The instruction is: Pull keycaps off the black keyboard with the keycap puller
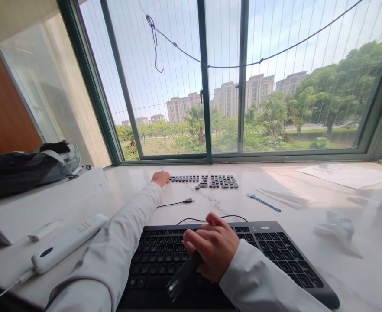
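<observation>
A black keyboard (275, 249) lies on the white marble sill in front of me. My right hand (212, 245) rests over its middle, fingers curled shut on a long black bar-shaped piece (182, 277), which sticks out toward me. My left hand (160, 178) is stretched far forward in a white sleeve, fingers closed at the left end of rows of loose black keycaps (204, 181) laid out near the window. What its fingers hold, if anything, I cannot make out.
A thin black cable with a plug (187, 201) lies between keycaps and keyboard. A blue-tipped tool (264, 203) lies to the right. A white box (48, 199) bearing a dark bag, and a white power strip (64, 245), are at left. Papers (343, 175) lie far right.
</observation>
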Motion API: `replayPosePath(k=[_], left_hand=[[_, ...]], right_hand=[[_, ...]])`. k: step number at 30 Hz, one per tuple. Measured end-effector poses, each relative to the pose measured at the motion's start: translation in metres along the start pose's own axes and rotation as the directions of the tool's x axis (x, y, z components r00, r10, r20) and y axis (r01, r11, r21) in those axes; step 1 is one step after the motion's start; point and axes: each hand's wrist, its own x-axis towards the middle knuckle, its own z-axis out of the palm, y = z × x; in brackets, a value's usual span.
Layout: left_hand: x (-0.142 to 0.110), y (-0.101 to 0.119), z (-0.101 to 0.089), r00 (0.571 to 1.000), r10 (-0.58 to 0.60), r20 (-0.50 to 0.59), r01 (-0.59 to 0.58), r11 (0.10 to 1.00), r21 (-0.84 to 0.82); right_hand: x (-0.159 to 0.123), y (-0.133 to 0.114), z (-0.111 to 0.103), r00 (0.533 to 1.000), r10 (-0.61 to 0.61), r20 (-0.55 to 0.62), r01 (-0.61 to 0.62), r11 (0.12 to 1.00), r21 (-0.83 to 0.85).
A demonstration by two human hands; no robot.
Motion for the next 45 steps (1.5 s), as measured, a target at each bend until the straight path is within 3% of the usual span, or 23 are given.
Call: replayPosePath(k=[8, 33, 40, 45], left_hand=[[-0.004, 0.000, -0.002, 0.997, -0.006, -0.079, 0.005, 1.000, -0.013], [-0.014, 0.010, -0.012, 0.998, -0.009, -0.069, 0.009, 1.000, -0.008], [-0.033, 0.002, -0.037, 0.997, -0.033, -0.067, 0.030, 0.998, -0.052], [-0.066, 0.000, -0.067, 0.990, -0.060, -0.124, 0.042, 0.988, -0.148]], right_hand=[[-0.001, 0.002, 0.002, 0.999, 0.009, 0.041, -0.009, 1.000, 0.010], [0.000, 0.005, 0.001, 0.999, 0.023, 0.042, -0.024, 1.000, 0.016], [-0.001, 0.015, 0.000, 0.998, 0.066, 0.020, -0.065, 0.997, -0.030], [-0.001, 0.022, -0.005, 0.993, 0.122, 0.010, -0.121, 0.991, -0.060]])
